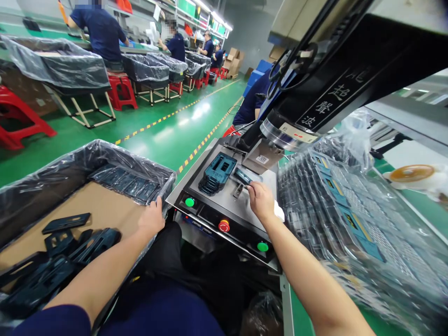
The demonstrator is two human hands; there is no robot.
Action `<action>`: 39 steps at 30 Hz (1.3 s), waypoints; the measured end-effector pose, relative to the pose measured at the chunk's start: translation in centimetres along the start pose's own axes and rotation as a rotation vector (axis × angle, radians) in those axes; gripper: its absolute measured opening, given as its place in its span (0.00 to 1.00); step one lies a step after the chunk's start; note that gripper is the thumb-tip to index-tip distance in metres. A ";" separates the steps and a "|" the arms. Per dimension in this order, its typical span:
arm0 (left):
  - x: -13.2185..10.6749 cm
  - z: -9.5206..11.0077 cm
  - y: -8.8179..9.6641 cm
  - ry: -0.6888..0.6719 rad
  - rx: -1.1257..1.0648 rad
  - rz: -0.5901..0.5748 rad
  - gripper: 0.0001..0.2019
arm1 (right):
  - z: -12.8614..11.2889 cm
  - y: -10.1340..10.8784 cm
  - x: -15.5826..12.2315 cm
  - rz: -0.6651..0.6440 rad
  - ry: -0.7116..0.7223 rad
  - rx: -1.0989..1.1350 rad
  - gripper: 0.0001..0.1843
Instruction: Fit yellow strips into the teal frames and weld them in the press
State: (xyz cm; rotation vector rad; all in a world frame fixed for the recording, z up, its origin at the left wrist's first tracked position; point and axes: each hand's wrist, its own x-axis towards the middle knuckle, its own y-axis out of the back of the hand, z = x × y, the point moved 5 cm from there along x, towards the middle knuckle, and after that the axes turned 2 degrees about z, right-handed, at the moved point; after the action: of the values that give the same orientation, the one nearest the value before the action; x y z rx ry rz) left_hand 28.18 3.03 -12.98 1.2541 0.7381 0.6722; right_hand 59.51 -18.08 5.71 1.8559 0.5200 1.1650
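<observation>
My right hand (pixel 262 199) is over the press's metal worktop, closed in a pinch on the near end of a small dark plastic piece (pixel 242 176). That piece lies beside a metal fixture (pixel 238 190), below the metal press head (pixel 263 157). Left of it sits a stack of dark teal plastic plates (pixel 219 171) with rectangular cutouts. My left hand (pixel 152 218) is at the near right corner of a plastic-lined bin (pixel 164 183), fingers curled at its rim; the fingertips are partly hidden. Loose dark plastic frames (pixel 66 256) and flat plates (pixel 126 182) lie in the bin.
Two green buttons (pixel 189 202) and a red emergency stop (pixel 224 226) line the worktop's front. On the right stand stacked clear trays (pixel 336 210) with teal parts. The black press arm (pixel 315 102) hangs overhead. Co-workers (pixel 100 32), red stools (pixel 122 89) and lined bins are behind.
</observation>
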 end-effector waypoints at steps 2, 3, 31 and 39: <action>0.1 0.0 0.0 -0.001 0.002 0.004 0.45 | -1.6 2.0 -2.3 0.050 -0.031 0.061 0.21; 0.2 -0.1 0.0 0.000 -0.004 0.004 0.45 | -2.3 3.0 -3.7 0.067 -0.073 0.105 0.21; -11.1 13.2 0.0 -0.092 -1.161 -0.611 0.14 | -7.4 -4.8 -23.0 -0.734 -0.916 1.312 0.28; -11.3 13.0 0.4 -0.018 -1.209 -0.599 0.16 | -6.7 -4.5 -22.6 -0.645 -0.725 1.071 0.20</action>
State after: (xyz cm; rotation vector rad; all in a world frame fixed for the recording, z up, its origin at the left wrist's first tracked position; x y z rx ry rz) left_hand 31.77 -13.41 -9.26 -0.0805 0.4889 0.4540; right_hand 43.27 -28.77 -8.44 2.4564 1.3163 -0.3581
